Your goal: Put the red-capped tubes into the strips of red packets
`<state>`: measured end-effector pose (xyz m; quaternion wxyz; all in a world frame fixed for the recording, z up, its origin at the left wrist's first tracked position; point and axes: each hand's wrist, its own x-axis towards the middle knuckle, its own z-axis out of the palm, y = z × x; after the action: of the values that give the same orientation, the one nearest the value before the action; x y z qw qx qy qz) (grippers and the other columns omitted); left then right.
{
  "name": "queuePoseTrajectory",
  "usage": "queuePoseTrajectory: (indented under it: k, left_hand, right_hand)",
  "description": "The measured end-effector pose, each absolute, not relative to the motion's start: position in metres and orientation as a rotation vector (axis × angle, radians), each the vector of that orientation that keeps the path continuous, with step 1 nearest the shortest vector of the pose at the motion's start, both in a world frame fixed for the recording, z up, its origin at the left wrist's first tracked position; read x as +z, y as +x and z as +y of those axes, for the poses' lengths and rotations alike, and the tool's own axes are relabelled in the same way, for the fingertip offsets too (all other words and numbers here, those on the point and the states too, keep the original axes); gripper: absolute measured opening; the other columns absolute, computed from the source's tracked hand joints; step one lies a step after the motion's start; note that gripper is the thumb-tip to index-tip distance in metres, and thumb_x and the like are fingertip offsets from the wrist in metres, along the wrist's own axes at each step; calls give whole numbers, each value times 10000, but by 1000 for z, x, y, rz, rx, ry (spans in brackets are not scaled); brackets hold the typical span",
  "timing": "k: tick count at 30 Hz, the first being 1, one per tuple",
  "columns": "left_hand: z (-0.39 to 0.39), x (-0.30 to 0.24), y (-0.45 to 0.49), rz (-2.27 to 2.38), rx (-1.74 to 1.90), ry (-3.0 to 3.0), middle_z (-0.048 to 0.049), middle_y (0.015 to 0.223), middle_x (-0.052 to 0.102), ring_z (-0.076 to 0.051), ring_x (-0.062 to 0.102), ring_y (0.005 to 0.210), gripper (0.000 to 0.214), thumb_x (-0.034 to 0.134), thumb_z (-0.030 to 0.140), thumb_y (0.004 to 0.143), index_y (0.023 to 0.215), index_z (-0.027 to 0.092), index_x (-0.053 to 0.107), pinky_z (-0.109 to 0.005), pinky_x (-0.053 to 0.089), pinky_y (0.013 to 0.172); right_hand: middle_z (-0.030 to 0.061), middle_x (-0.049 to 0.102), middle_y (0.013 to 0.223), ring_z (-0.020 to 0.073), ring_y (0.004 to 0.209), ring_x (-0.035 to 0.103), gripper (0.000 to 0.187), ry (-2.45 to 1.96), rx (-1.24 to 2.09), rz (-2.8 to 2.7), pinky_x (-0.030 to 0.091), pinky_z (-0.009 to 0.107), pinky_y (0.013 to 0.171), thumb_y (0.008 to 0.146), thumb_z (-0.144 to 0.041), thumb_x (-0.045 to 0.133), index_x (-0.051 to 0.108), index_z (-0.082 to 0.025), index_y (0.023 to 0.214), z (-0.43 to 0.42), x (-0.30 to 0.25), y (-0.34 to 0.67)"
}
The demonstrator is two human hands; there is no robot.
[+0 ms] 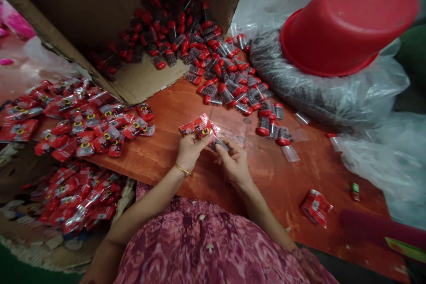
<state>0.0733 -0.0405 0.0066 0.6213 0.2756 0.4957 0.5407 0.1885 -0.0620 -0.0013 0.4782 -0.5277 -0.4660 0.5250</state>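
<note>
1. nearest: patterned maroon-pink garment [199, 253] of the person, light buttons down its front.
2. left hand [191, 151]: thumb and fingers pinching a red printed packet [196, 125] with a yellow mark; gold-coloured bangle [183, 169] at the wrist.
3. right hand [235, 162]: thumb and fingers pinching a small dark-filled container [222, 144], held up against the packet's right side. cannot tell whether it sits inside the clear wrap. both hands close together, above the red-brown tabletop [159, 151].
4. right of the person: one red packet [316, 208] lying alone; a small green-and-red item [355, 191] beyond it.
5. left, below the tabletop edge: heap of red packets [81, 197]. a second heap [89, 120] lies higher, on the tabletop.
6. past the hands: clear plastic pieces [291, 154] lying loose, near many red-capped containers [233, 91].
7. farther: cardboard box [153, 82] on its side, more such containers inside and at its mouth.
8. far right: upturned red tub [353, 26] resting on a dark-filled plastic bag [299, 93].
</note>
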Motion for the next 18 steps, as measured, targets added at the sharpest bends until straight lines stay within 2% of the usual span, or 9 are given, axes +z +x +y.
queuePoseTrajectory:
  k: [3,9,11,14,18]
  left_hand:
    - [-42,8,76,1088,1194,552,-11,663,671,-99,573,612,295,782,336,516,700,129,681,-228,446,654]
    - [-38,8,72,1029,1185,525,1,627,647,-86,560,596,235,767,319,541,634,131,661,-216,441,659]
    - [-38,6,73,994,1193,560,5,626,644,-90,560,597,225,766,308,545,646,139,656,-214,440,639]
    - [-40,5,76,960,1139,635,7,559,611,-89,512,500,257,723,381,607,647,140,647,-225,419,544]
    - [-38,11,75,957,1164,637,5,566,601,-90,491,479,316,699,450,626,647,142,630,-232,400,511]
  right_hand:
    - [11,616,741,78,451,458,331,-1314,1183,-1148,396,218,406,753,-443,594,602,-187,963,-61,-3,186]
    - [7,613,743,72,460,455,298,-1306,1233,-1171,399,212,418,738,-407,625,603,-179,928,-59,-5,185]
    - [-15,593,685,63,436,448,279,-1280,1273,-1095,385,202,405,727,-399,636,586,-178,890,-58,-6,182]
    - [-83,500,522,54,368,423,259,-1195,1322,-929,369,185,378,713,-396,646,512,-195,807,-54,-6,174]
    - [-98,497,559,40,379,437,287,-1129,1317,-878,388,167,382,679,-365,687,468,-210,781,-51,-2,171]
